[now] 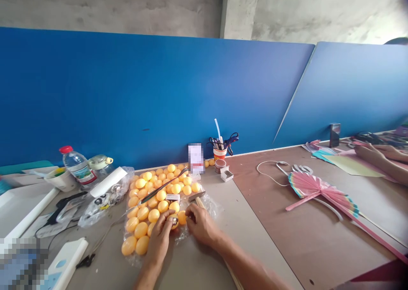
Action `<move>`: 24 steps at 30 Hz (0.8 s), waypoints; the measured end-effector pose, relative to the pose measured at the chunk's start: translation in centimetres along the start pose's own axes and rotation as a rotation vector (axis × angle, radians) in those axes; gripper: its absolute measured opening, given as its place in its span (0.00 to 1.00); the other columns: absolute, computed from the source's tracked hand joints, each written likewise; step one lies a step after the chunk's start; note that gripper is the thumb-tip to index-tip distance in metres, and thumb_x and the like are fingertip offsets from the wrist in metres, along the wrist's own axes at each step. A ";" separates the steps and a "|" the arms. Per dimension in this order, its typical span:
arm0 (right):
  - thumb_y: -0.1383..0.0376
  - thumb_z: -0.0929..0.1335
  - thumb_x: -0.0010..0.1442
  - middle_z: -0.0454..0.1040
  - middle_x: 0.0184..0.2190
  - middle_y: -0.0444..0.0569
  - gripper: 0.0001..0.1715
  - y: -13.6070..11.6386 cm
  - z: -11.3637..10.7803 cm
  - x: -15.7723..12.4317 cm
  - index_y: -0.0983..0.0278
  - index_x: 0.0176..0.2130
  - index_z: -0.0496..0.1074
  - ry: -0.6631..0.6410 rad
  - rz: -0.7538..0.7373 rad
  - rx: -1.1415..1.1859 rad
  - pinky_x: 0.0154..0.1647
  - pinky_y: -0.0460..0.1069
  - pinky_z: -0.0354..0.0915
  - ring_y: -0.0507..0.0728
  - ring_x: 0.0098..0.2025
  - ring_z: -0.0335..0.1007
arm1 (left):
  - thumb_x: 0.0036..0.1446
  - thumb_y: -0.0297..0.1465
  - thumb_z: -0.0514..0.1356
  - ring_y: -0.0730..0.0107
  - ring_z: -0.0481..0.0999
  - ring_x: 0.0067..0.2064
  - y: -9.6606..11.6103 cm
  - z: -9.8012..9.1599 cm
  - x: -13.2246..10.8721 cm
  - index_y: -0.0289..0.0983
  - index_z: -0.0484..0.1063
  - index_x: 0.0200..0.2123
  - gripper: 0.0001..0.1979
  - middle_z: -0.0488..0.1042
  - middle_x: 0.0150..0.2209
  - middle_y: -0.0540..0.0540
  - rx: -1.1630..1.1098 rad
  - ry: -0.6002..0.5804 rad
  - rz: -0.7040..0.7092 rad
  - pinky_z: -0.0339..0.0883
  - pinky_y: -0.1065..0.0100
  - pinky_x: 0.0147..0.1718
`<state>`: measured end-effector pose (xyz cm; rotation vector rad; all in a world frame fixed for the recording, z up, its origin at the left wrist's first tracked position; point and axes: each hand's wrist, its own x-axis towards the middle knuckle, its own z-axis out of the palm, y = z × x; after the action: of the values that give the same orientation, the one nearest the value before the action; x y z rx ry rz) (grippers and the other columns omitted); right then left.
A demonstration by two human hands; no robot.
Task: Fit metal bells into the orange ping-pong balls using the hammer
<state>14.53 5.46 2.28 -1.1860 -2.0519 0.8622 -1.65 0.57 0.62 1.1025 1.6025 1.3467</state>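
Observation:
My left hand (161,235) is closed, thumb and fingers around an orange ping-pong ball with a small shiny metal piece on it. Close beside it, my right hand (202,223) has its fingers curled together near another orange ball (182,217); what they pinch, if anything, is hidden. A hammer (196,196) lies with its head just beyond my right hand, and its wooden handle runs beneath that hand and forearm. Many orange ping-pong balls (143,213) lie in rows on clear plastic in front of my hands. A long dark tool (164,187) and a small box (173,198) rest on them.
Left are a water bottle (79,166), a paper cup (62,178), plastic bags and a power strip (65,264). At the back stand a cup of pens (219,153), a small jar (219,166) and an open box (227,175). Right lie a pink fan (318,188) and another person's hands (372,154).

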 end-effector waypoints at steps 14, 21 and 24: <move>0.65 0.65 0.56 0.61 0.17 0.38 0.05 1.1 1.0 0.6 0.61 0.34 0.70 -0.087 0.248 0.595 0.22 0.46 0.57 0.50 0.19 0.57 | 0.45 0.47 0.65 0.58 0.77 0.42 0.3 0.5 -0.5 0.37 0.73 0.47 0.28 0.78 0.41 0.43 -0.016 -0.087 -0.009 0.72 0.61 0.42; 0.69 0.65 0.50 0.64 0.21 0.39 0.08 0.7 1.1 0.5 0.62 0.34 0.69 -0.109 0.222 0.718 0.23 0.45 0.58 0.48 0.19 0.58 | 0.43 0.43 0.68 0.56 0.77 0.44 0.4 0.8 -0.8 0.38 0.75 0.46 0.26 0.78 0.42 0.42 -0.078 -0.053 0.031 0.72 0.59 0.44; 0.70 0.64 0.51 0.64 0.21 0.38 0.06 0.7 1.3 0.4 0.61 0.33 0.66 -0.104 0.201 0.620 0.22 0.45 0.58 0.48 0.19 0.58 | 0.45 0.42 0.67 0.56 0.77 0.44 0.6 1.0 -1.0 0.38 0.74 0.46 0.25 0.78 0.42 0.42 -0.054 -0.055 0.046 0.72 0.59 0.45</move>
<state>13.75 5.86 1.02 -1.0106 -1.5661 1.5440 -0.29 -0.01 1.05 1.1410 1.5014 1.3702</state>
